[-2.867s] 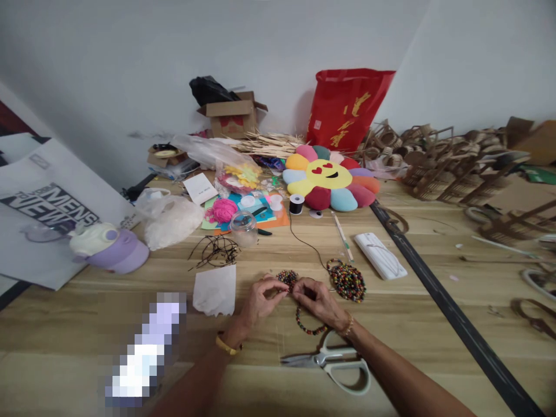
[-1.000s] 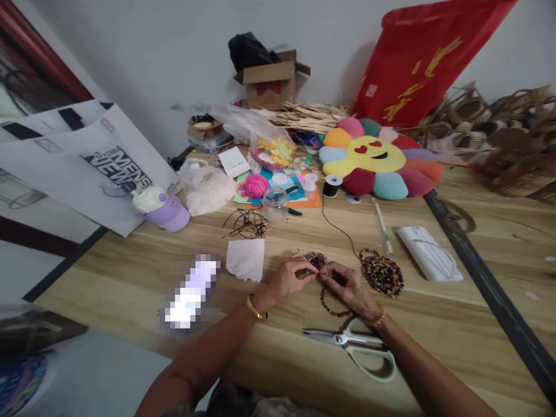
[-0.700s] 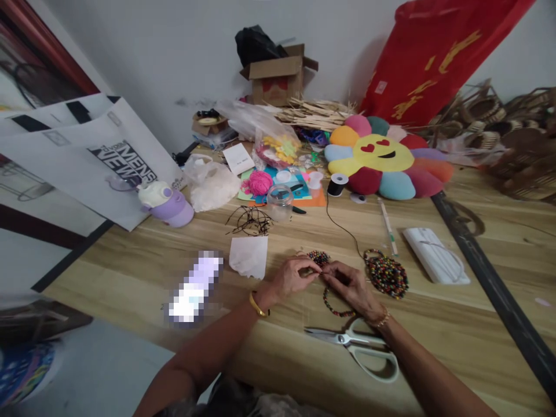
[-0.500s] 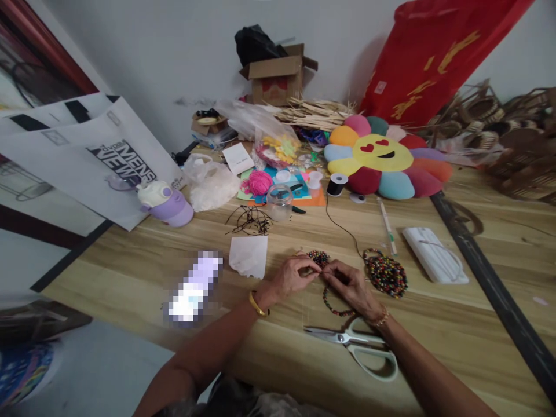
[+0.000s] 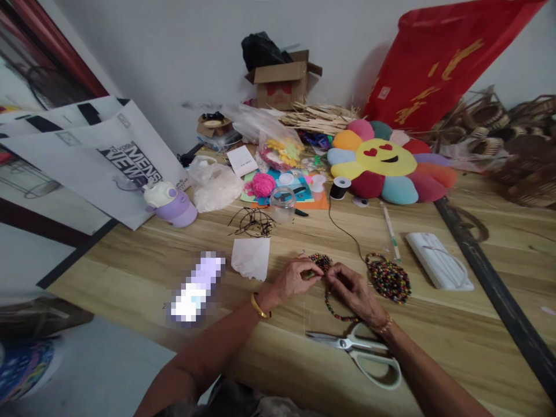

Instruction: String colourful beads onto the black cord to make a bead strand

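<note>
My left hand (image 5: 295,277) and my right hand (image 5: 355,292) meet tip to tip over the table, both closed in a pinch on a string of small coloured beads (image 5: 333,311). The exact spot under the fingertips is too small to make out. Part of the string hangs in a curve below my right hand. Just behind the fingers lies a small heap of beads (image 5: 320,261). A larger coil of strung beads (image 5: 390,279) rests to the right. Scissors (image 5: 344,343) with pale handles lie slightly spread below my right wrist.
Black cord runs from a spool (image 5: 339,188) towards the coil. Cut black cords (image 5: 252,222), a clear jar (image 5: 282,205), torn paper (image 5: 251,258) and a phone-like blurred shape (image 5: 197,288) lie leftward. A white power strip (image 5: 439,262) and flower cushion (image 5: 386,157) are at right.
The whole view has shifted slightly, so things sit a little lower and farther right. Both hands keep their pinch at nearly the same place over the beads.
</note>
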